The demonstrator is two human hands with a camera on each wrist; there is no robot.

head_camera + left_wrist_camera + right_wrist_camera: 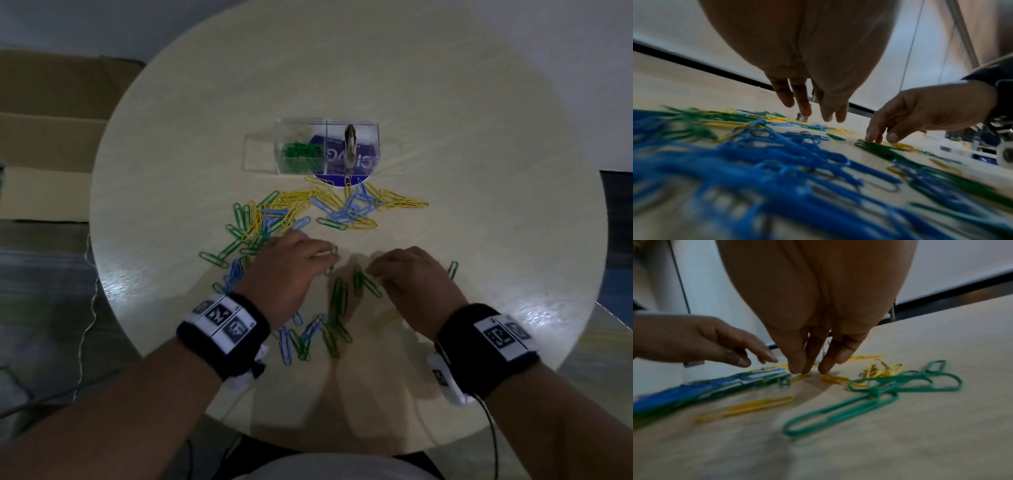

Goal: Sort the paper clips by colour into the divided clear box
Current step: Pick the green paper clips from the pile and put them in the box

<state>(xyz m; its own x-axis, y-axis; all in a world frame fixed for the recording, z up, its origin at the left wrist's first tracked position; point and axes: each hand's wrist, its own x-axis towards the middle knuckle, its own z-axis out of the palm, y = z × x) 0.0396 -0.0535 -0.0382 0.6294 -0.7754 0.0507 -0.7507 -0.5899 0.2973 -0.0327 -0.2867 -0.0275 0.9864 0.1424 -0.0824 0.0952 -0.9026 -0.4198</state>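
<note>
Paper clips [308, 212] lie scattered on tabletop [479, 171]; right hand [416, 277] fingertips [797, 369] press a yellow clip [801, 376] to pinch it, left hand [291, 267] hovers spread, holding nothing.

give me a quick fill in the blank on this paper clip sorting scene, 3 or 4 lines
1. The clips already in the clear box are all ____.
2. The loose clips on the round table come in green, yellow and ____.
3. The right hand has its fingers down on a ____ clip.
4. The box's right compartment holds ____ clips.

Missing words: green; blue; yellow; no
</note>
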